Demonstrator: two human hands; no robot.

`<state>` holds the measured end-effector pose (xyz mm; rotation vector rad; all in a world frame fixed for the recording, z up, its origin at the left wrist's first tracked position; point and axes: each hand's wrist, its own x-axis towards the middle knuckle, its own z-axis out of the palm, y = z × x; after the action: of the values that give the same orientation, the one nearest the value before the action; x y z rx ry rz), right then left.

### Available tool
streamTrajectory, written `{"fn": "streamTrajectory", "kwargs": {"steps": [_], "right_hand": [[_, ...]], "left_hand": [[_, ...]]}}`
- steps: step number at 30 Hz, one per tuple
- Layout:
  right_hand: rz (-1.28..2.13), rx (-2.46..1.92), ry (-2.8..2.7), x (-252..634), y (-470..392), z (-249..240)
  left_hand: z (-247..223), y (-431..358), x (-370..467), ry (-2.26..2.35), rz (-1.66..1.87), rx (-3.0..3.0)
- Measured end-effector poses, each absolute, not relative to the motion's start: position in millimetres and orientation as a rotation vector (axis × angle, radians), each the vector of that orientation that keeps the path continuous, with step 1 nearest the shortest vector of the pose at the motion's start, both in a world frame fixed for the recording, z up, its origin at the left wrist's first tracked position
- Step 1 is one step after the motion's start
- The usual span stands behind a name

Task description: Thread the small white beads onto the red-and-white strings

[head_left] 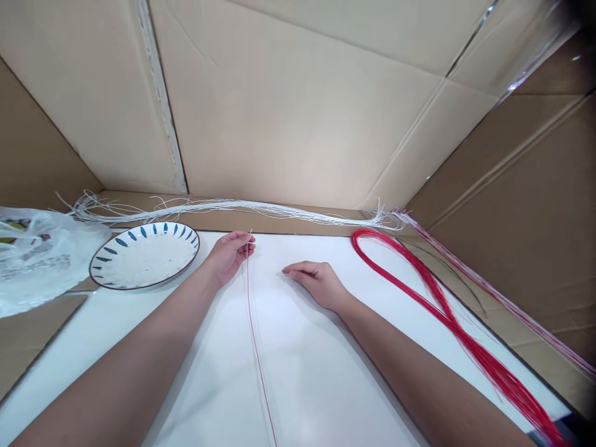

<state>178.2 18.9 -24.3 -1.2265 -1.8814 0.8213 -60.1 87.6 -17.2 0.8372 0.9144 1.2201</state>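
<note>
My left hand (231, 254) pinches a thin red cord (254, 338) near its upper end, between thumb and forefinger. From there the cord runs down over the white tabletop (307, 385) toward the near edge of the view. A short pale tip of it pokes up above the fingers. To the right, my right hand (319, 282) rests low over the tabletop with thumb and forefinger pressed together. Whatever its fingertips hold, if anything, is too small to make out.
An oval plate (144, 257) with blue dashes stands left, beside a white plastic bag (46, 254). White cords (242, 206) lie along the back by the cardboard wall (302, 112). A looped bundle of red cords (437, 298) lies right, near pink-and-white strands (493, 298).
</note>
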Motion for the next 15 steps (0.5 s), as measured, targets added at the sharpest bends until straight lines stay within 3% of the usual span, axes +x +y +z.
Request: {"fn": "streamTrajectory", "kwargs": {"steps": [9, 15], "right_hand": [[0.836, -1.243, -1.597, 183.2, 28.4, -32.5], [0.69, -0.997, -1.813, 102.6, 27.5, 24.0]], "left_hand": [[-16.1, 86.8, -58.6, 0.917, 1.184, 0.88], [-19.1, 82.9, -50.9, 0.97, 1.273, 0.904]]}}
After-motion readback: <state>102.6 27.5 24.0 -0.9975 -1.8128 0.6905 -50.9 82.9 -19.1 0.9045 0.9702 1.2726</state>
